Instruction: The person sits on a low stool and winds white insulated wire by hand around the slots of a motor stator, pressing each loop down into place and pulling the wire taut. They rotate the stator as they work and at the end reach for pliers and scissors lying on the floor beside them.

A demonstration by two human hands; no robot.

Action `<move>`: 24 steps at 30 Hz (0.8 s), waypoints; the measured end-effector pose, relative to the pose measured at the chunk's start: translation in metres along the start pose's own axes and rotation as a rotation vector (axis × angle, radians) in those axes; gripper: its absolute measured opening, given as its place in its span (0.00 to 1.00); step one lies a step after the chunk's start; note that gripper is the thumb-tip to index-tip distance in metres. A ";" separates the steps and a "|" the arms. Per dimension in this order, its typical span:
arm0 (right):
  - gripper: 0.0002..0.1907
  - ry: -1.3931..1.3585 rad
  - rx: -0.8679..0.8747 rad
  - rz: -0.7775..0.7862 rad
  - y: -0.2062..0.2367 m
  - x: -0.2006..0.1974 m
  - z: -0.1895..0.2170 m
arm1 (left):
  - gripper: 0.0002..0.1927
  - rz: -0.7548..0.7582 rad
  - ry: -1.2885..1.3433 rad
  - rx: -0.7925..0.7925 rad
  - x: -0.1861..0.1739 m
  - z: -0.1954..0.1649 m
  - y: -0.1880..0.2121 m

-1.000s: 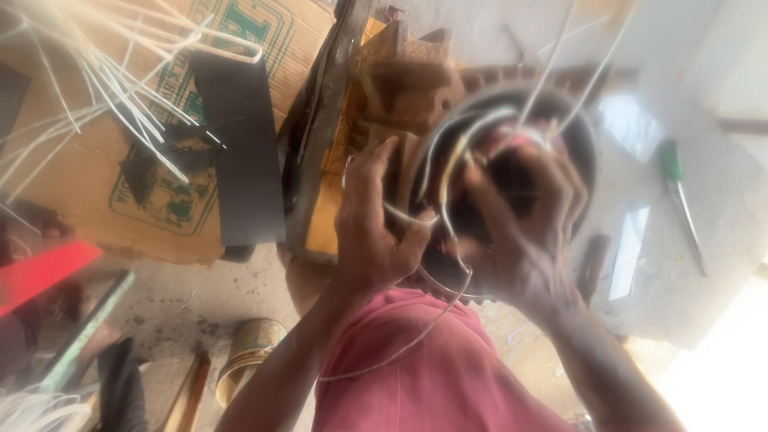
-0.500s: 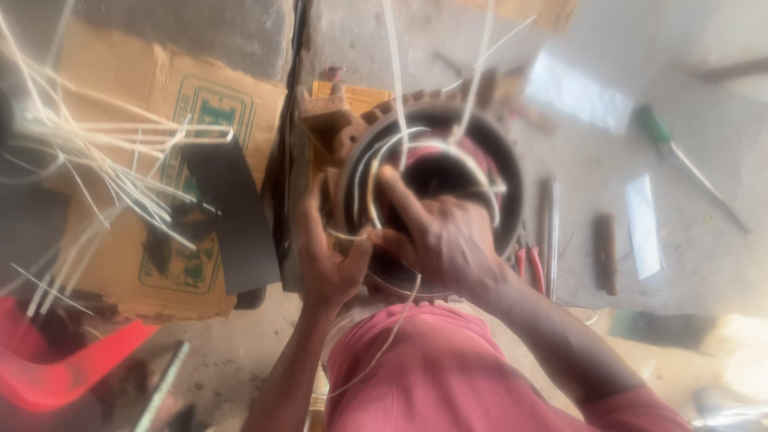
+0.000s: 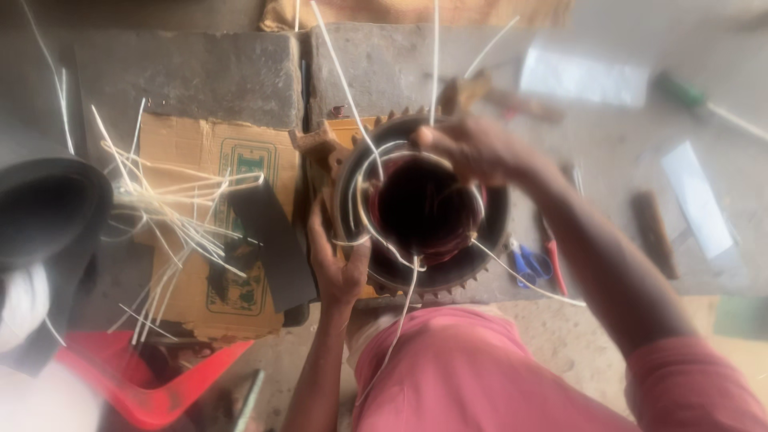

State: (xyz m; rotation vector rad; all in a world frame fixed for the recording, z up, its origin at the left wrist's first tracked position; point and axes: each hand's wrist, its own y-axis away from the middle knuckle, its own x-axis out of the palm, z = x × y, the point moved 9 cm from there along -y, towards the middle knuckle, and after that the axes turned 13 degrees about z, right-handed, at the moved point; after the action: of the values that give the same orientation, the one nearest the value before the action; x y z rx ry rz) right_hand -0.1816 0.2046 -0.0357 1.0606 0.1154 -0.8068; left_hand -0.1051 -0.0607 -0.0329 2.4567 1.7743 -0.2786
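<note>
Gripping the lower left rim of a round, dark motor stator in the middle of the frame, the left hand has its fingers curled against the ring's outer edge. The right hand comes in from the right and sits on the upper rim, fingers bent over the top of the opening; the blur hides whether it pinches one of the strips or only presses on the rim. The stator has a toothed outer edge and a dark reddish bore, and it stands on the concrete floor just above the person's pink-clad knee.

Thin white strips loop around the bore and stick out of it, some running up toward the top of the frame and one trailing down across the knee. A loose bundle of the same white strips lies at left on a flattened cardboard box, beside a black flat piece. Blue-handled scissors lie just right of the stator. A green-handled screwdriver lies at upper right, well apart from the hands. A red plastic object sits at lower left.
</note>
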 end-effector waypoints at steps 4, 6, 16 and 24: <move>0.38 -0.208 -0.112 -0.004 0.008 -0.003 -0.003 | 0.39 0.002 -0.048 0.014 0.000 0.004 -0.002; 0.34 -0.314 -0.066 -0.073 0.033 -0.006 -0.018 | 0.39 0.047 0.091 0.029 0.005 0.007 -0.004; 0.15 -0.167 0.187 -0.167 0.066 0.011 -0.059 | 0.39 0.100 0.082 0.002 0.008 0.005 -0.004; 0.13 0.087 0.158 -0.306 0.066 0.005 -0.043 | 0.36 0.023 0.085 0.069 0.005 0.003 -0.004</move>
State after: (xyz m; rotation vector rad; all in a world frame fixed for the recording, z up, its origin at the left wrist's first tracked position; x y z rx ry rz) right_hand -0.1236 0.2524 -0.0121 1.2456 0.2966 -1.0584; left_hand -0.1071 -0.0552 -0.0373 2.5713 1.7976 -0.2409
